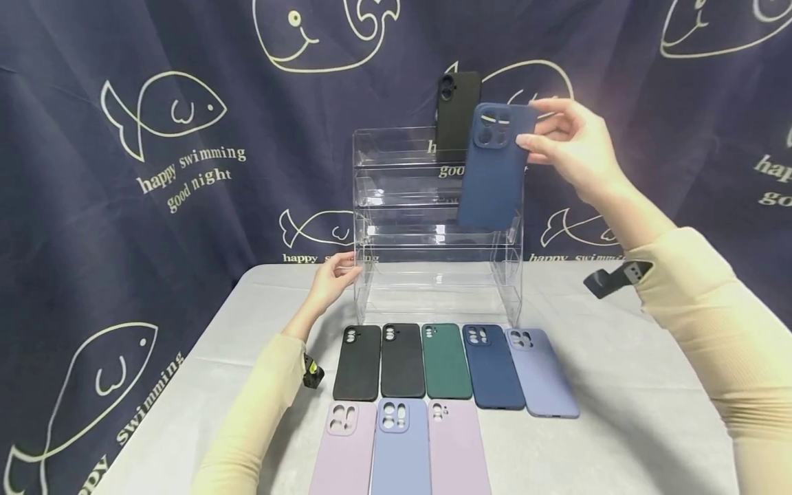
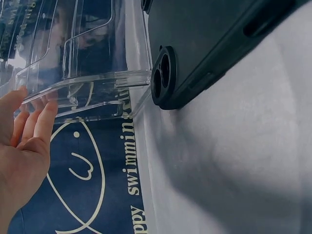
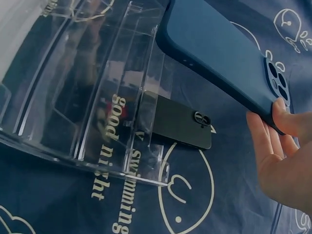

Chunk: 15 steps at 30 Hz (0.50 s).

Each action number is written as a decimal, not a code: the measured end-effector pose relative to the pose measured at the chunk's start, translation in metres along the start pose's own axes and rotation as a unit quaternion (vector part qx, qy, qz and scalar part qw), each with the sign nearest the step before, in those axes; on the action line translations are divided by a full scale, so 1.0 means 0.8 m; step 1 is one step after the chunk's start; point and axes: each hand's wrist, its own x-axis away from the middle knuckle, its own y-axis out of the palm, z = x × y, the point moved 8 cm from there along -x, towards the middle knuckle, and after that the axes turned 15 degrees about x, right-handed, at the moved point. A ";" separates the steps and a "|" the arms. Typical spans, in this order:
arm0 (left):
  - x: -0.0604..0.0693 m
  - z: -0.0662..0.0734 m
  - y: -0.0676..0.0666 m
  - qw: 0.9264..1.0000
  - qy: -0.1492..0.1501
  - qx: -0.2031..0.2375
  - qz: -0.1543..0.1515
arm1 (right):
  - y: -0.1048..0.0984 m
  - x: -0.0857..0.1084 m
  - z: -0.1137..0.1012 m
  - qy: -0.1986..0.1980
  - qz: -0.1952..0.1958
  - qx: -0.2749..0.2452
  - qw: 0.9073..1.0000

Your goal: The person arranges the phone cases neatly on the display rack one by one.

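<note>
Up in front of the upper tiers, my right hand [image 1: 572, 141] pinches a dark blue phone case [image 1: 491, 179] by its top corner, beside the camera cutouts. The case hangs tilted, its lower end in front of the clear stepped display rack [image 1: 436, 240]. A black phone case [image 1: 458, 110] stands upright in the rack's top tier, partly behind the blue one. Low on the rack's left side, my left hand [image 1: 334, 278] holds the edge of the side panel. In the left wrist view, the thumb and fingers [image 2: 46, 117] lie on either side of that clear edge.
Before the rack lies a row of cases: two black ones [image 1: 403, 361], a green one [image 1: 447, 361], a dark blue one [image 1: 495, 368] and a periwinkle one [image 1: 543, 375]. Nearer are two lilac cases [image 1: 458, 447] and a light blue one [image 1: 401, 457]. A patterned navy curtain [image 1: 185, 206] hangs behind.
</note>
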 end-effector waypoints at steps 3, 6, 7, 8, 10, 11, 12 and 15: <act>-0.002 0.000 0.000 1.000 0.005 -0.007 0.001 | 0.005 -0.013 -0.006 -0.012 0.012 0.001 1.000; -0.002 0.000 -0.001 1.000 0.006 -0.013 0.006 | 0.010 -0.026 -0.010 -0.021 0.024 0.000 0.999; -0.002 -0.001 -0.001 1.000 0.007 -0.015 0.006 | 0.012 -0.030 -0.011 -0.024 0.027 0.004 0.999; -0.002 -0.001 -0.002 1.000 0.007 -0.017 0.006 | 0.015 -0.035 -0.012 -0.025 0.029 0.005 0.999; -0.002 -0.001 -0.002 1.000 0.008 -0.013 0.006 | 0.020 -0.044 -0.014 -0.029 0.032 0.003 0.999; -0.002 -0.001 -0.002 1.000 0.010 -0.013 0.005 | 0.022 -0.049 -0.015 -0.032 0.036 0.008 0.999; -0.002 -0.001 -0.002 1.000 0.012 -0.010 0.004 | 0.025 -0.054 -0.016 -0.032 0.038 0.012 0.999; -0.004 -0.002 -0.003 1.000 0.017 -0.012 0.006 | 0.032 -0.068 -0.018 -0.031 0.047 0.035 0.998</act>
